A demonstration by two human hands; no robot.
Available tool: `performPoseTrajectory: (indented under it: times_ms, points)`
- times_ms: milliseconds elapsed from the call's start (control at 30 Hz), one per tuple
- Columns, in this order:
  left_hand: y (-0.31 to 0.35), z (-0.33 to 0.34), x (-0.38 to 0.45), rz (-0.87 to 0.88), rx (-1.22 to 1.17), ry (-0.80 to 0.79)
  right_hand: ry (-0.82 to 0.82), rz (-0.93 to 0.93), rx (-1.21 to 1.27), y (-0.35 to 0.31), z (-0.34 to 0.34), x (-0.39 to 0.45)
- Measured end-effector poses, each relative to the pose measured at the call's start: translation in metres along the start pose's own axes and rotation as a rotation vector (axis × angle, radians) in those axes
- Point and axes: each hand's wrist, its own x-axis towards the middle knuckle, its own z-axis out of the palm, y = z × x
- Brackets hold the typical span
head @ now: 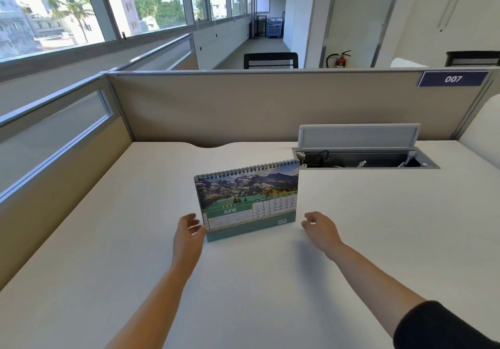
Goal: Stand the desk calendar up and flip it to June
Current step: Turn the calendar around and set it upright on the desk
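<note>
Head view, the only one: desk calendar (247, 202) stands upright on the white desk (108, 240), roughly centre, spiral binding along the top edge, front page facing me and turned slightly to my left. Page reads "JUNE" in white on a green band at lower left, a small year line above it too blurred to read for sure, a mountain and lake photo across the top, date grid on the right with numbers up to 30, weekday header too small to make out, small logo box at lower right unreadable, two mini month grids under the JUNE band also unreadable. My left hand (189, 233) sits just beside the calendar's lower left corner, fingers loosely curled and apart, thumb tip near or maybe brushing the edge, cannot tell if touching, not gripping anything. My right hand (320, 228) is near the lower right corner with a clear gap to the calendar, fingers curled, spread apart, holding nothing. Black sleeve (443, 327) on my right arm at bottom right, left forearm bare. Behind the calendar on the right, a cable tray (365, 160) set into the desk has its grey lid (359, 135) propped up, cables and plugs inside. Beige partition (243, 105) runs along the back of the desk, blue number plate (453, 79) at its top right reads "007". Past the partition: black chair back (270, 61), red fire extinguisher (340, 60) against the wall, windows (81, 10) on the left with palm trees and buildings outside.
</note>
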Motion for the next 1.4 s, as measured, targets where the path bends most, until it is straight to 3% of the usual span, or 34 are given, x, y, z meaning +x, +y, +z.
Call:
performPoseTrajectory:
  times_ms: [133, 433, 833, 1400]
  points:
    - [-0.01, 0.006, 0.0, -0.054, 0.106, -0.086, -0.035, 0.002, -0.008, -0.002, 0.012, 0.007]
    - [-0.019, 0.002, 0.009, -0.052, 0.203, -0.092, -0.016, -0.083, 0.008, -0.005, 0.021, 0.021]
    - [-0.017, 0.019, 0.03, 0.01, 0.02, 0.01, 0.101, -0.044, -0.045, -0.022, 0.029, 0.048]
    - [0.049, 0.057, 0.2, 0.028, 0.17, 0.025, 0.117, 0.016, -0.007, -0.109, 0.037, 0.199]
